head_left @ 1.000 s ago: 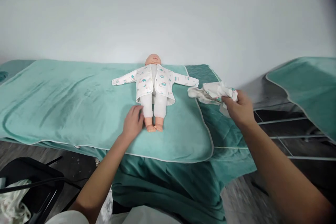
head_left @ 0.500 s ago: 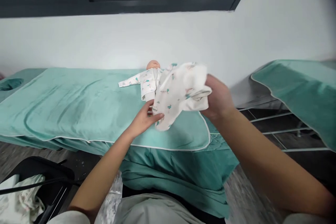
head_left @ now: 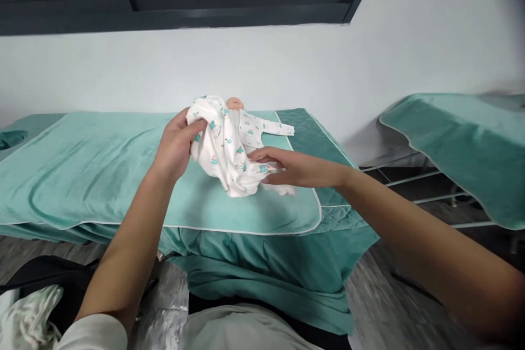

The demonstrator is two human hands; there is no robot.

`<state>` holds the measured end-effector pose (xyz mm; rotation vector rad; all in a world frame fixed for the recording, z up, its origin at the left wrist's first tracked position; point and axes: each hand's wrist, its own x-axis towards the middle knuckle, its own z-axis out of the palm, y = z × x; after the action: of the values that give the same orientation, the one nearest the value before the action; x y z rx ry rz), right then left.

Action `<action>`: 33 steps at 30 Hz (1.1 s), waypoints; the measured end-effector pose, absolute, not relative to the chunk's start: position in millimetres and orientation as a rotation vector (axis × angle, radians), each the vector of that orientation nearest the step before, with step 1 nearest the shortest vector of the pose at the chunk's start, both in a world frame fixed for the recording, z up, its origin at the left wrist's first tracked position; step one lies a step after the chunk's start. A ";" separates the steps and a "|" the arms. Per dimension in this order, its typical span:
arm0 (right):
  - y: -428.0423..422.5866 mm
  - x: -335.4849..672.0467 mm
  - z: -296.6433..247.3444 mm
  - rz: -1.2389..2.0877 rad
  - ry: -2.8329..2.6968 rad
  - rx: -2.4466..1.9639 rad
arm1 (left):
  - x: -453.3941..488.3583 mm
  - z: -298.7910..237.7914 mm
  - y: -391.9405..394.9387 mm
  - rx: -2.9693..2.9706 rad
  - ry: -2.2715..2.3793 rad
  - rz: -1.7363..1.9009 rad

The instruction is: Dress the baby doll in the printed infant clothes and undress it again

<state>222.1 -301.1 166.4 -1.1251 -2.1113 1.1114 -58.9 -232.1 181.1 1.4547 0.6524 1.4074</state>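
Bunched white baby pants [head_left: 225,147] with a small green and pink print hang in front of me, above the bed. At their upper left edge, my left hand [head_left: 176,139] is closed with thumb and fingers on the cloth. My right hand [head_left: 287,167] has its thumb and fingers around the lower right part, which is slightly blurred. Behind the pants lies a baby doll on its back; its head [head_left: 235,103] shows near the wall. A matching printed jacket [head_left: 250,128] is on the doll, one sleeve stretched to the right. The pants hide the doll's other side.
The bed has a light green blanket [head_left: 102,164] with white piping over a darker green cover [head_left: 328,142]. At lower left, a black chair or bag [head_left: 53,270] carries more printed cloth [head_left: 30,320]. Metal bars [head_left: 414,178] and another green-covered surface [head_left: 455,126] are at right.
The pants have turned and swung left, so the doll's right-hand sleeve now shows and the left one is hidden. My left hand rose to the upper edge; my right hand moved lower and inward.
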 end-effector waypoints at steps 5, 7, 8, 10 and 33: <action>-279.9 182.6 212.8 0.745 -1.904 -0.872 | -52.4 221.6 -250.4 1.831 0.690 1.348; -271.5 169.5 234.3 0.663 -1.877 -0.749 | -52.2 229.1 -255.8 1.952 0.698 1.323; -268.5 164.9 243.2 0.648 -1.889 -0.727 | -53.2 231.3 -257.3 1.996 0.705 1.328; -265.6 160.2 255.9 0.650 -1.942 -0.754 | -57.7 233.5 -258.6 2.063 0.732 1.362; -259.7 160.8 205.9 1.155 -1.558 -0.810 | -44.3 185.5 -242.6 1.731 0.752 1.237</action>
<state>160.8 -259.7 205.9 -0.8104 -1.5577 1.1549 -44.3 -242.6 185.5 1.7311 0.7523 1.2365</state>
